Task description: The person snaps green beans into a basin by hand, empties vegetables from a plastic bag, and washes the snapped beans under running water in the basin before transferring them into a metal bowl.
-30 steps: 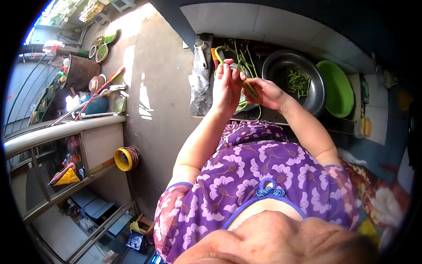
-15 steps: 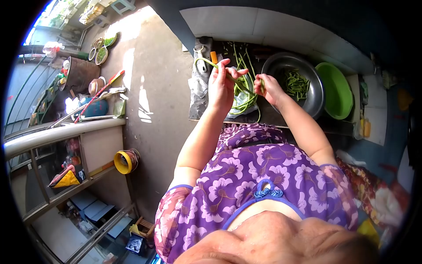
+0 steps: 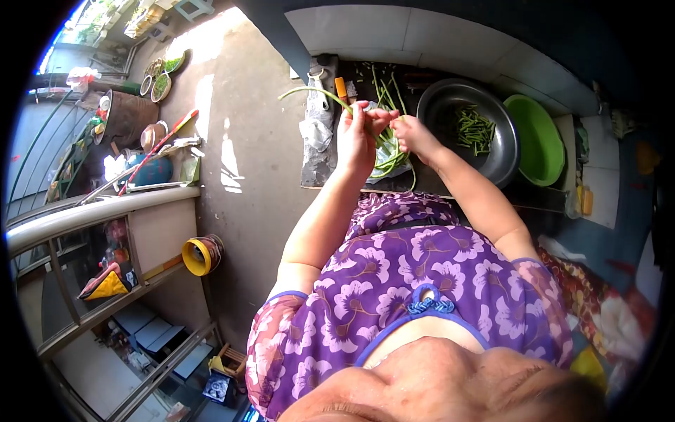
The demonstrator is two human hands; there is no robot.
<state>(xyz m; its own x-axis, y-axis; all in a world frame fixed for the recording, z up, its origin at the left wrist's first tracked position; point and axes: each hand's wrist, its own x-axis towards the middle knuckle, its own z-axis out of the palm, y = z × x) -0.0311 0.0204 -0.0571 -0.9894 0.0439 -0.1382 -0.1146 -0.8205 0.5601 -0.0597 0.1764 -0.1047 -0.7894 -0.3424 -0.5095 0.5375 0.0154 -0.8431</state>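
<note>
My left hand (image 3: 358, 144) is closed on a long green bean (image 3: 309, 88), whose thin curved end sticks out to the left. Just right of it, my right hand (image 3: 416, 137) has its fingers pinched together at the bean's other end; how much it holds is hidden. Below both hands, more long beans (image 3: 389, 167) lie on a plastic bag on the dark worktop. A dark metal basin (image 3: 508, 151) with short cut bean pieces (image 3: 476, 129) stands to the right.
Beyond the basin is a green plastic basin (image 3: 540, 144). An orange-handled tool (image 3: 341, 88), a white peeler-like tool (image 3: 318, 88) and a crumpled bag (image 3: 316, 135) lie at the worktop's left. A yellow bucket (image 3: 198, 257) stands on the floor.
The hands parted, then my right hand came back left against my left hand. The long bean now reaches further out to the left.
</note>
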